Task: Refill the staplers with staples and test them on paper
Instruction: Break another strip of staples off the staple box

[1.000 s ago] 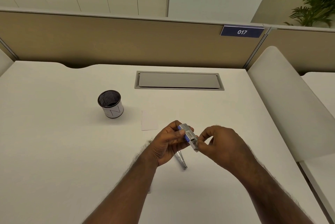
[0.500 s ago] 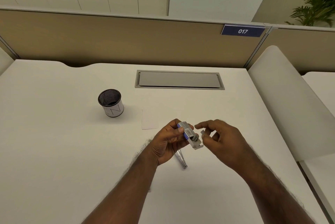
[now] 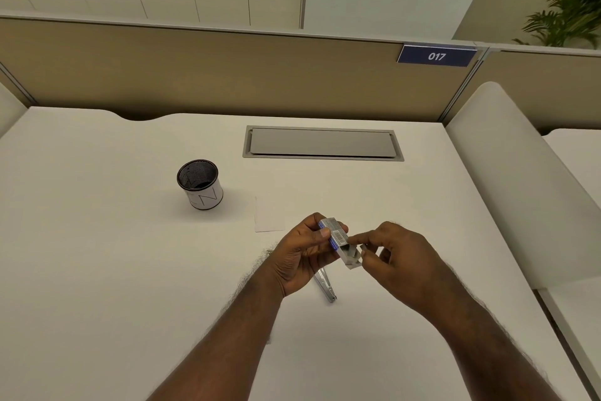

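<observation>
The left hand [image 3: 302, 252] gripped a small grey-and-blue cardboard staple box [image 3: 336, 239]; the right hand [image 3: 395, 254] pinched at its open end. Loading step, I'd judge; next, draw a strip toward the silvery metal stapler [image 3: 325, 285] below the box.

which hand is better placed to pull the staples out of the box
Right. The right hand has its fingertips at the open end of the staple box, while the left hand is occupied holding it.

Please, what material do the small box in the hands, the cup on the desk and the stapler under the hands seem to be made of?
Box: probably thin printed cardboard, matte; an end flap is folded open and a barcode shows.
Cup: likely black metal mesh inside, going by the fine grid, with a smooth white wrap outside.
Stapler: looks like bare metal, silvery with a slight shine; mostly hidden by the left hand.
</observation>
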`<state>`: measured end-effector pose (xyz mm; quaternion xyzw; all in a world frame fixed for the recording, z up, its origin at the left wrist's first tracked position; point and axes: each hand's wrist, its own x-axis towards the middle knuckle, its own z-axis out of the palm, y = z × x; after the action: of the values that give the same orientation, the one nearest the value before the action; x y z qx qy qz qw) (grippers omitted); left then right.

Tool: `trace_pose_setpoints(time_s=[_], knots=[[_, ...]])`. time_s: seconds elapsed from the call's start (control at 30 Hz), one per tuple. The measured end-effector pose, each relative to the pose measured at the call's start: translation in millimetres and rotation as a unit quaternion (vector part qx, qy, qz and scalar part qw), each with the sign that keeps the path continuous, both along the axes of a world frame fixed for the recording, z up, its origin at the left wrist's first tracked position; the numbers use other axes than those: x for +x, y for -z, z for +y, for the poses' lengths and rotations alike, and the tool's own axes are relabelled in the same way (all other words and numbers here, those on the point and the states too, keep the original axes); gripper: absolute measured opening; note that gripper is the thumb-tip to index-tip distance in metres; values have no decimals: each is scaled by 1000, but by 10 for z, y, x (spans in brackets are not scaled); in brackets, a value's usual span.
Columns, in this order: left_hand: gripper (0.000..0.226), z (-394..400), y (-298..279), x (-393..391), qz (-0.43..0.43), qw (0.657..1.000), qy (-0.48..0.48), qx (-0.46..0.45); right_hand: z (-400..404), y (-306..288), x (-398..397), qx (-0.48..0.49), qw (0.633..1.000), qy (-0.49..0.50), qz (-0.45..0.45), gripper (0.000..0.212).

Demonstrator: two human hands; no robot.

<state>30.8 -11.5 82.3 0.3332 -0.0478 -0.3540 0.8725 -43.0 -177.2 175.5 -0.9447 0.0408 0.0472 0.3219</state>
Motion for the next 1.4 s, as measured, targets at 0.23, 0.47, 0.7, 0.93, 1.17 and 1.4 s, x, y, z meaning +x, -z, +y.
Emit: trace_pose_setpoints(time_s=[0.23, 0.47, 0.7, 0.93, 1.17, 1.4], knots=[[11, 17, 7, 8, 10, 1000, -10, -1, -13, -12, -47, -3, 1000, -22, -5, 29], [11, 3, 27, 10, 15, 1000, -23, -12, -50, -4, -76, 45, 997, -14, -63, 29], [24, 17, 56, 30, 52, 997, -57, -23, -49, 37, -142, 67, 992, -31, -104, 25], [28, -5, 59, 15, 40, 998, -49, -26, 34, 104, -200, 19, 990, -47, -130, 17], [24, -25, 29, -15, 38, 999, -32, -10, 120, 119, -201, -88, 968, -70, -223, 12], [24, -17, -6, -25, 22, 1000, -13, -13, 105, 114, -180, -114, 963, -86, -227, 13]])
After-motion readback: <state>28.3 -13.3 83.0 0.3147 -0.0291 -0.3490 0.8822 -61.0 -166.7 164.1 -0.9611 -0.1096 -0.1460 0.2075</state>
